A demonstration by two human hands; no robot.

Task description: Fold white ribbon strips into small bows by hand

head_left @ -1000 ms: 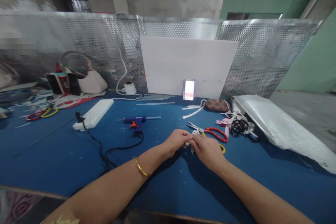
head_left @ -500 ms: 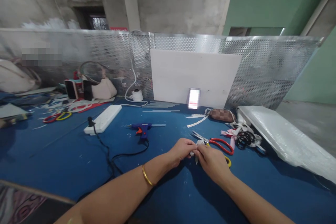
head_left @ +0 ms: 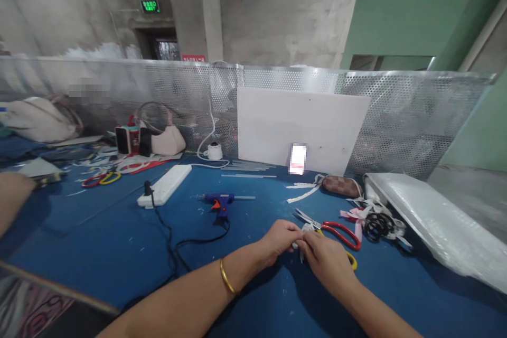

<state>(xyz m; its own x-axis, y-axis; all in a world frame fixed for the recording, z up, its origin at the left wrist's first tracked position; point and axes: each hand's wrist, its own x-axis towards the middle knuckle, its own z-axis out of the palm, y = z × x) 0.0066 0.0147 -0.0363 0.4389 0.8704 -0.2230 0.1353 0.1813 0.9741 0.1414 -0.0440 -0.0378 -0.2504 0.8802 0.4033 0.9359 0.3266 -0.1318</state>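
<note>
Both hands meet low over the blue worktop (head_left: 99,232) near its front edge: the left hand (head_left: 279,237) and the right hand (head_left: 327,259) each pinch a small white ribbon piece (head_left: 304,229) between their fingertips, the grip of each closed on it. Just beyond the right hand lie red-handled scissors (head_left: 336,229), touching the worktop, with a tangle of ribbons and black cord (head_left: 372,222) to their right. A blue glue gun (head_left: 219,202) lies to the far left of the hands, near a white power strip (head_left: 166,191).
</note>
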